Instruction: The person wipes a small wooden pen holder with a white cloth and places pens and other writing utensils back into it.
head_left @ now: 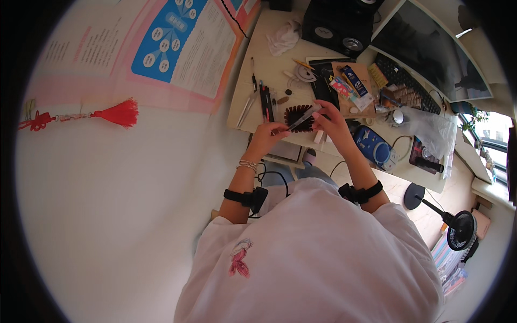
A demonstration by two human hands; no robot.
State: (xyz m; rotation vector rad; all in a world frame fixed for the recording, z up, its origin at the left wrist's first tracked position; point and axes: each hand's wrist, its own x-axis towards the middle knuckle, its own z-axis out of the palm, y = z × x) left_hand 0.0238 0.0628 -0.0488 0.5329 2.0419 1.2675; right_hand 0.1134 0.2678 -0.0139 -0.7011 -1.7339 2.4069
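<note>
A slim, pale translucent pen-like item (301,118) is held slantwise between my two hands, above the desk's near edge. The fingertips of my left hand (270,137) pinch its lower end. Its upper end is gripped by my right hand (332,122). Beneath it lies a dark round object with a toothed rim (294,113), partly covered by the item and my fingers. Several dark pens (265,103) lie beside my left hand, with silvery metal tweezers or compasses (246,108) farther left. A small black disc (288,92) and a brown oval piece (282,99) lie just beyond.
A blue pencil case (365,141), a clear plastic bag (428,127) and a black keyboard (398,76) are on the right. Black speakers (337,32), a monitor (428,48) and crumpled white cloth (284,37) stand or lie farther back. A wall borders the desk's left side.
</note>
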